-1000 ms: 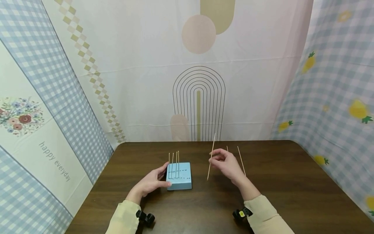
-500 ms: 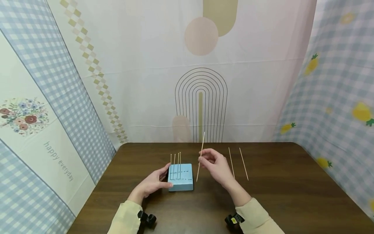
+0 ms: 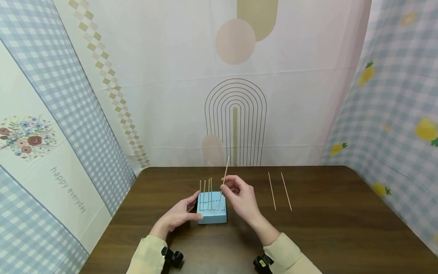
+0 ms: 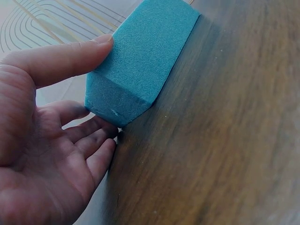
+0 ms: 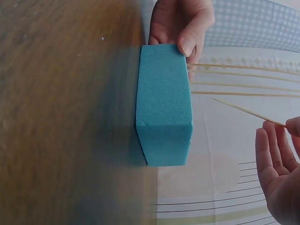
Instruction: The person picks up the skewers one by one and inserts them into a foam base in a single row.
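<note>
A light blue foam block (image 3: 212,219) with rows of small holes on top sits on the table. My left hand (image 3: 178,214) grips its left side, thumb at the front edge and fingers behind. Several thin wooden skewers (image 5: 243,94) stand upright in the block, toward its left half. Between thumb and fingers my right hand (image 3: 243,198) pinches another skewer (image 3: 226,171), tilted with its top to the right. In the right wrist view this skewer's pointed lower tip hovers over the block's top, a small gap apart from it.
Two loose skewers, a nearer one (image 3: 272,192) and one farther right (image 3: 286,192), lie on the dark wooden table (image 3: 325,228) right of my right hand. A patterned cloth (image 3: 178,114) hangs behind the table's back edge, with checked cloths at both sides.
My right hand has moved left with its skewer, from beside the block to over its right part. The left hand keeps its grip, and the block stays put.
</note>
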### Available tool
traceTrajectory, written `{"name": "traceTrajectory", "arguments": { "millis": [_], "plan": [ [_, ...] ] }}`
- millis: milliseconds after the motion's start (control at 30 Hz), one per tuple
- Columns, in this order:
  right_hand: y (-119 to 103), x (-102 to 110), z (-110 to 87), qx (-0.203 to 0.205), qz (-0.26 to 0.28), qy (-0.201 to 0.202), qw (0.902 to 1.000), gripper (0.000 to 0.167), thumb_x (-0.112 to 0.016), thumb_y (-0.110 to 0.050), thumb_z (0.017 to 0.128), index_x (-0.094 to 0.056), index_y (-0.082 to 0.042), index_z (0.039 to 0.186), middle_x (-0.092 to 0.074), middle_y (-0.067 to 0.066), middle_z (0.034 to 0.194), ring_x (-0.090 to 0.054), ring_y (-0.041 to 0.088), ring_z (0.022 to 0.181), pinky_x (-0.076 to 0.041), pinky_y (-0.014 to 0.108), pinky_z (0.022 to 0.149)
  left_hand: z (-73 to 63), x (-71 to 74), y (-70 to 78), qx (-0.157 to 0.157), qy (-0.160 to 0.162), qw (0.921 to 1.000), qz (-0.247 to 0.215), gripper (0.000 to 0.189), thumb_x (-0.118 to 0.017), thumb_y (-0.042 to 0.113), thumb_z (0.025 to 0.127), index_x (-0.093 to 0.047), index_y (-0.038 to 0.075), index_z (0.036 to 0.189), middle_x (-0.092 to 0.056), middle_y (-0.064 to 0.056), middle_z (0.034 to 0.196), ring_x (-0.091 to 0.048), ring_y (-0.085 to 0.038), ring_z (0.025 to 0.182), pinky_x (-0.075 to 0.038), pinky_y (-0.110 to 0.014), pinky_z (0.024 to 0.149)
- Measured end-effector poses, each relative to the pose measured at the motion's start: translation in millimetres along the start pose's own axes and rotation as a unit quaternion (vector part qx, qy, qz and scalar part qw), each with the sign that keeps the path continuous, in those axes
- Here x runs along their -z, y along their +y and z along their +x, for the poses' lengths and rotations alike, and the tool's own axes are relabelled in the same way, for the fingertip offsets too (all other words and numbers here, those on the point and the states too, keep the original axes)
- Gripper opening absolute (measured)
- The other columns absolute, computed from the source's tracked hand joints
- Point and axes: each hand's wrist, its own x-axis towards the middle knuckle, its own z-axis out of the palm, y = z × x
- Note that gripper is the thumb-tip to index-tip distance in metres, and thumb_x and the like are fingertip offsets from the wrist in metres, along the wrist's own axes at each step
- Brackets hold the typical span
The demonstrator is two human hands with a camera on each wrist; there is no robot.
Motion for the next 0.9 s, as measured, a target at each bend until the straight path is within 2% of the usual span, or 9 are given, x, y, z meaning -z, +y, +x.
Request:
{"name": "traceTrajectory", "arguments": {
  "millis": [200, 900],
  "plan": [
    [0.6, -2.2, -0.5, 0.012, -0.025, -0.007, 0.9996, 0.013, -0.078, -0.011, 0.1, -0.074, -0.012, 0.112, -0.076, 0.0, 0.09, -0.072, 0.015, 0.077, -0.06, 0.026, 0.068, 0.5, 1.1, 0.0, 0.005, 0.002, 1.0, 0.0, 0.104, -0.086, 0.024, 0.091, -0.021, 0.001, 0.17, -0.02, -0.022, 0.175, -0.028, -0.044, 0.158, -0.026, -0.056, 0.126],
    [-0.8, -4.0, -4.9, 0.004, -0.032, -0.017, 0.9993, 0.009, -0.08, -0.01, 0.098, -0.076, -0.014, 0.105, -0.076, -0.001, 0.092, -0.068, 0.016, 0.078, -0.059, 0.025, 0.069, 0.3, -0.2, 1.6, 0.01, 0.002, 0.9999, 0.002, 0.103, -0.085, 0.025, 0.092, -0.022, 0.002, 0.17, -0.021, -0.021, 0.175, -0.027, -0.043, 0.158, -0.025, -0.057, 0.127]
  ]
}}
